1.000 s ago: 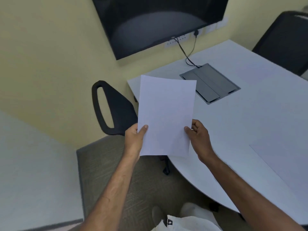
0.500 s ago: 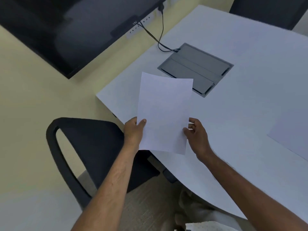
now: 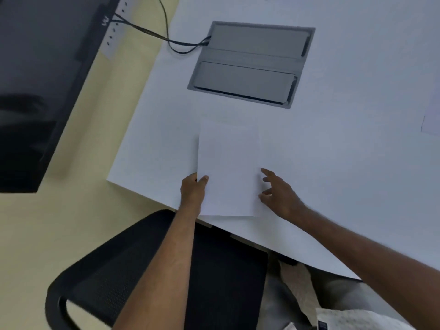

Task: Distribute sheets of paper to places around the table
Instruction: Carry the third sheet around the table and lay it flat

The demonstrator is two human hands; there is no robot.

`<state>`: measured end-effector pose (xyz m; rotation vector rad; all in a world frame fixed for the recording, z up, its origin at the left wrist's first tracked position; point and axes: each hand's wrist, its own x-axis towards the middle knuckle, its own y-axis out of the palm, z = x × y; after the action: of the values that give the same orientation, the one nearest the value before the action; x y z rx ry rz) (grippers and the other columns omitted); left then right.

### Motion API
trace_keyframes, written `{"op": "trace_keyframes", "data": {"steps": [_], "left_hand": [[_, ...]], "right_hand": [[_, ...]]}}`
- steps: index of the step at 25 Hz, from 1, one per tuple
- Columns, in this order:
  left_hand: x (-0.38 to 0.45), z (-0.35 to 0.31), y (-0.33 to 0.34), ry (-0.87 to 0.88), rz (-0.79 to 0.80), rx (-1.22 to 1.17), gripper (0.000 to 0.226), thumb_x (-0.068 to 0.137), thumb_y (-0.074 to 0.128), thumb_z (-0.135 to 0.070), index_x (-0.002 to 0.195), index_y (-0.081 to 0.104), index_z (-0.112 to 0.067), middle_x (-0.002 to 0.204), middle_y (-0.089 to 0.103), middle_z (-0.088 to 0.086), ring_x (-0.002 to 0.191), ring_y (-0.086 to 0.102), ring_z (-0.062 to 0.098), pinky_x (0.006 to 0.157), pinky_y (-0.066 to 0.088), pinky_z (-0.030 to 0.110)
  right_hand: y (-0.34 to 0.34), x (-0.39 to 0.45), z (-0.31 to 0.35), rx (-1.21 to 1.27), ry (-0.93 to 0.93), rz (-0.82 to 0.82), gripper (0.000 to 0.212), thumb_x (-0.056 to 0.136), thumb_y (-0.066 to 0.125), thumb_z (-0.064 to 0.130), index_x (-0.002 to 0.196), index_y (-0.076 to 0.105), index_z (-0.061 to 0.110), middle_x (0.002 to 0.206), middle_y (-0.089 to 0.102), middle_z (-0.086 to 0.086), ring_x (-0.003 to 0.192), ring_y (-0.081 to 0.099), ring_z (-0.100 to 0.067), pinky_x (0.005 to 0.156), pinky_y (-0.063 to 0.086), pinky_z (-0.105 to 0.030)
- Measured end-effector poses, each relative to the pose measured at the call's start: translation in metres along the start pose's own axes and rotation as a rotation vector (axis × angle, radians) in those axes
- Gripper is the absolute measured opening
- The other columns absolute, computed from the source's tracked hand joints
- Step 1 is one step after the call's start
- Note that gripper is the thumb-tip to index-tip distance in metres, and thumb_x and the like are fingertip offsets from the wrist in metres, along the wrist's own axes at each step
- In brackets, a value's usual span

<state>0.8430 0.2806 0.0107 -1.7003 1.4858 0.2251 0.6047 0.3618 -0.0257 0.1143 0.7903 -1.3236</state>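
A: Count it off for me, left to right.

B: One dark wall screen (image 3: 35,86) at the far left. One black chair (image 3: 147,277) below it, pushed up to the table's near edge. One white table (image 3: 345,163). One grey cable hatch (image 3: 250,63) set into the tabletop, with two flaps, and black cables (image 3: 166,36) running from it toward the wall. Sheets of paper: two that I can see. One sheet (image 3: 228,167) lies near the table's corner, in front of the chair, with the hatch just beyond its far edge. A second sheet (image 3: 431,120) is only a corner at the right edge of the view, well apart from the first.

A: And hands?

B: Two, both bare, with forearms reaching in from the bottom of the view. The left hand (image 3: 192,194) is at the sheet's lower left edge, its thumb on top of the paper and its fingers underneath, pinching that edge. The forearm passes over the chair back.

A: Is the sheet flat on the table?

B: Its near edge juts slightly past the table's rim by the left hand. Whether the rest lies fully down, I cannot tell.

A: The right hand?

B: The right hand (image 3: 278,194) is just beside the sheet's right edge, palm down and low over the table. Its fingers are spread and loosely curled, gripping nothing. The tips are at or just off the paper's edge; whether they touch it is unclear.
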Motion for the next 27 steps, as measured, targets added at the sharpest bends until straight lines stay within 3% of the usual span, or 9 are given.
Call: {"op": "trace_keyframes", "data": {"steps": [4,7,11,13,14,16,20,27], "left_hand": [[0.048,0.010,-0.005,0.030,0.046,0.076,0.016,0.099,0.063,-0.019,0.083,0.064,-0.018,0.095,0.070,0.003,0.092,0.066,0.026,0.092,0.056,0.044],[0.074,0.015,-0.009,0.091,0.069,0.124,0.009,0.098,0.064,-0.020,0.093,0.057,-0.019,0.091,0.059,0.007,0.085,0.055,0.019,0.080,0.048,0.037],[0.090,0.018,-0.008,0.193,0.012,0.226,0.019,0.098,0.063,-0.021,0.080,0.062,-0.016,0.080,0.063,-0.003,0.080,0.058,0.020,0.066,0.044,0.021],[0.087,0.018,-0.009,0.280,-0.049,0.298,0.011,0.099,0.063,-0.020,0.108,0.066,-0.014,0.103,0.067,-0.001,0.101,0.062,0.022,0.080,0.049,0.024],[0.085,0.019,-0.009,0.345,-0.084,0.374,0.029,0.099,0.064,-0.019,0.127,0.060,-0.012,0.123,0.064,0.003,0.117,0.059,0.023,0.092,0.050,0.030],[0.084,0.024,-0.012,0.473,-0.098,0.587,0.050,0.100,0.063,-0.018,0.147,0.047,-0.013,0.148,0.050,0.009,0.135,0.046,0.026,0.108,0.046,0.041],[0.085,0.034,-0.013,0.648,0.064,0.899,0.053,0.103,0.058,-0.015,0.153,0.043,-0.012,0.163,0.035,0.010,0.150,0.029,0.029,0.117,0.037,0.045],[0.090,0.038,-0.013,0.669,0.076,0.977,0.053,0.104,0.057,-0.016,0.154,0.041,-0.012,0.166,0.033,0.010,0.152,0.028,0.029,0.116,0.038,0.047]], "right_hand": [[0.028,0.010,-0.008,-0.255,-0.073,-0.047,0.074,0.097,0.066,0.025,0.159,0.027,0.027,0.159,0.034,-0.002,0.132,0.050,-0.024,0.104,0.052,-0.043],[0.042,0.022,-0.010,-0.463,-0.210,-0.148,0.072,0.096,0.067,0.029,0.158,0.034,0.016,0.166,0.030,-0.009,0.147,0.033,-0.033,0.115,0.042,-0.045],[0.054,0.040,-0.008,-0.683,-0.227,-0.136,0.074,0.101,0.058,0.043,0.161,0.028,0.014,0.172,0.018,-0.010,0.159,0.016,-0.034,0.127,0.024,-0.046],[0.058,0.045,-0.007,-0.700,-0.225,-0.150,0.074,0.101,0.056,0.045,0.161,0.027,0.014,0.172,0.017,-0.010,0.159,0.014,-0.033,0.127,0.023,-0.045],[0.059,0.047,-0.006,-0.700,-0.226,-0.157,0.074,0.101,0.056,0.045,0.161,0.028,0.014,0.172,0.017,-0.010,0.159,0.015,-0.034,0.127,0.023,-0.046],[0.060,0.050,-0.003,-0.697,-0.219,-0.168,0.074,0.101,0.057,0.045,0.161,0.029,0.013,0.172,0.018,-0.011,0.159,0.016,-0.034,0.126,0.023,-0.047],[0.061,0.051,0.002,-0.696,-0.199,-0.177,0.074,0.101,0.057,0.046,0.161,0.028,0.013,0.172,0.017,-0.011,0.160,0.014,-0.034,0.127,0.021,-0.046],[0.063,0.052,0.005,-0.698,-0.184,-0.179,0.074,0.102,0.053,0.048,0.162,0.026,0.015,0.173,0.014,-0.009,0.160,0.011,-0.031,0.128,0.019,-0.045]]}}
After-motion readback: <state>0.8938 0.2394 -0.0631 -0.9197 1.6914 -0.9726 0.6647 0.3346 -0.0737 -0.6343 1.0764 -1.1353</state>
